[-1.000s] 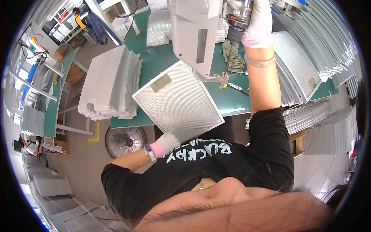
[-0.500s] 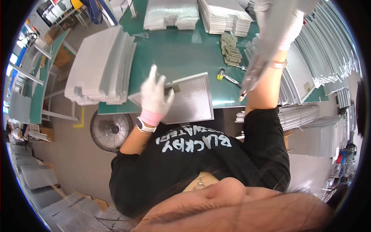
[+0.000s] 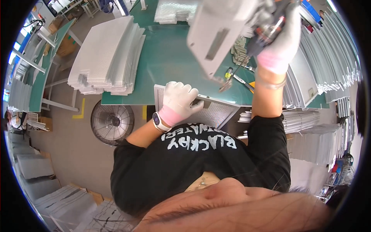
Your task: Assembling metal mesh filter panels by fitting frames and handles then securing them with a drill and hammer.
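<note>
My left hand (image 3: 179, 101), in a white glove with a pink cuff, curls over the upper edge of a framed metal mesh panel (image 3: 218, 112). The panel tilts at the table's near edge, close to my body. Its lower part is hidden. My gloved right hand (image 3: 280, 48) is raised over the table's right side and closed around a power tool (image 3: 264, 36) with a dark and red body. A big light-grey slotted plate (image 3: 218, 34) is close in front of the tool; how they join is unclear. Below it lie a marker-like stick (image 3: 228, 72) and small metal pieces (image 3: 239, 52).
Stacked mesh sheets (image 3: 106, 54) stand on the green table's (image 3: 166, 50) left side. More sheets (image 3: 176, 11) lie at the back. Rows of panels (image 3: 328, 50) line the right. A floor fan (image 3: 113, 123) stands below the table's left edge.
My left hand has moved right and closed over the panel's edge. The panel has shifted right and tilted. The tool in my right hand has swung round, its grey plate now over the table.
</note>
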`<state>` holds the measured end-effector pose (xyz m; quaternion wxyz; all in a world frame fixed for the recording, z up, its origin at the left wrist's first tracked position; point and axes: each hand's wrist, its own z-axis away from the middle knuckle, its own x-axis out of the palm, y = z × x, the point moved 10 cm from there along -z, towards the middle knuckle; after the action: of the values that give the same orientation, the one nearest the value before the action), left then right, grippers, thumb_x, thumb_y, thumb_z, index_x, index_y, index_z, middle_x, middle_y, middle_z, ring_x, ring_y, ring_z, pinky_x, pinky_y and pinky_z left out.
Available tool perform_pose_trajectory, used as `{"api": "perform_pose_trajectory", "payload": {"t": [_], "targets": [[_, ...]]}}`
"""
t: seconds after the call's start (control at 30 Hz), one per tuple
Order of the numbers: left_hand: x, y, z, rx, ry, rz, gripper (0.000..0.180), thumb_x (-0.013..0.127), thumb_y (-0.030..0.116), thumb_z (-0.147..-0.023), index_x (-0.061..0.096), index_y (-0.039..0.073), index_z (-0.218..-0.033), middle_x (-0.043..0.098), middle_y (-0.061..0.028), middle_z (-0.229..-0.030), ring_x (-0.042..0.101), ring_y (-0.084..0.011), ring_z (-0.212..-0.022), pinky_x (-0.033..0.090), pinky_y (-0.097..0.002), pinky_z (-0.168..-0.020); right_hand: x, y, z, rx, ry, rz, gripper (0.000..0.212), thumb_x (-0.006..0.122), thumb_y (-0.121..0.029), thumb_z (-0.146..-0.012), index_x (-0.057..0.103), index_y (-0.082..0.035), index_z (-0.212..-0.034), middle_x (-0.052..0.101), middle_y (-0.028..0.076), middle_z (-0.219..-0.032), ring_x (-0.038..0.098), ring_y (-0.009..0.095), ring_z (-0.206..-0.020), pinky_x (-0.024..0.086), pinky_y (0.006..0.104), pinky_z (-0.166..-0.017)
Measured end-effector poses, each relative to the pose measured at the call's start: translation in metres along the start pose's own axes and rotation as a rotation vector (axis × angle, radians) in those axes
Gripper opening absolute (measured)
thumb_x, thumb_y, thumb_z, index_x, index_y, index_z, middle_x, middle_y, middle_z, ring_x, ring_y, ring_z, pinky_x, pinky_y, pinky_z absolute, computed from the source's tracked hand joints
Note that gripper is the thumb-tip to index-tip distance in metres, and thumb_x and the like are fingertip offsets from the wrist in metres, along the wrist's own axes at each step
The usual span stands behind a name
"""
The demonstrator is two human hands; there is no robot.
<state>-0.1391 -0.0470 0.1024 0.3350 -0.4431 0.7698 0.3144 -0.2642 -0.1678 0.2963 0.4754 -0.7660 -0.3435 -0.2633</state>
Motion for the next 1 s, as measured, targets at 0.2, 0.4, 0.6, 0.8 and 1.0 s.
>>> {"api": "perform_pose_trajectory", "payload": {"t": [0.2, 0.4, 0.6, 0.8, 1.0], "targets": [[-0.008, 0.011, 0.008, -0.03, 0.062, 0.08, 0.025, 0.077, 0.029, -0.064, 0.061, 0.012, -0.071, 0.054, -0.0028, -0.064, 0.054, -0.0259, -0.061, 0.041, -0.0417, -0.061, -0.017, 0.042, 0.03, 0.123, -0.543, 0.004, 0.025, 0.054, -0.028, -0.101, 0.048, -0.006, -0.11, 0.059, 0.014, -0.092, 0.058, 0.021, -0.071, 0.051, 0.0365, -0.068], [-0.008, 0.011, 0.019, -0.041, -0.034, 0.054, 0.03, 0.079, 0.028, -0.064, 0.073, 0.016, -0.09, 0.065, -0.0002, -0.08, 0.061, -0.0228, -0.068, 0.042, -0.0395, -0.064, -0.025, 0.043, 0.036, 0.041, -0.468, 0.056, 0.028, 0.05, -0.034, -0.102, 0.045, -0.007, -0.108, 0.059, 0.011, -0.086, 0.054, 0.014, -0.061, 0.048, 0.0273, -0.057], [-0.014, 0.013, 0.017, -0.026, 0.061, 0.131, 0.021, 0.077, 0.033, -0.065, 0.067, 0.017, -0.073, 0.057, -0.0005, -0.066, 0.057, -0.0225, -0.063, 0.041, -0.0399, -0.061, -0.034, 0.064, 0.061, 0.279, -0.508, 0.255, 0.056, 0.05, -0.053, -0.099, 0.044, -0.006, -0.13, 0.05, 0.004, -0.085, 0.045, 0.007, -0.057, 0.033, 0.019, -0.046], [-0.007, 0.012, 0.016, -0.035, -0.01, 0.269, 0.032, 0.077, 0.031, -0.064, 0.075, 0.022, -0.095, 0.064, -0.0001, -0.078, 0.062, -0.0235, -0.069, 0.044, -0.0405, -0.061, -0.056, 0.07, 0.077, 0.184, -0.383, 0.125, 0.071, 0.059, -0.047, -0.096, 0.026, -0.008, -0.146, 0.055, 0.01, -0.082, 0.053, 0.013, -0.055, 0.047, 0.0274, -0.051], [0.004, 0.014, 0.025, -0.023, 0.066, 0.365, 0.038, 0.076, 0.03, -0.066, 0.074, 0.027, -0.104, 0.066, 0.0005, -0.089, 0.064, -0.0229, -0.077, 0.047, -0.0388, -0.062, -0.063, 0.069, 0.082, 0.231, -0.411, 0.124, 0.08, 0.065, -0.052, -0.091, 0.029, -0.005, -0.143, 0.056, 0.008, -0.083, 0.055, 0.013, -0.057, 0.047, 0.026, -0.05]]}}
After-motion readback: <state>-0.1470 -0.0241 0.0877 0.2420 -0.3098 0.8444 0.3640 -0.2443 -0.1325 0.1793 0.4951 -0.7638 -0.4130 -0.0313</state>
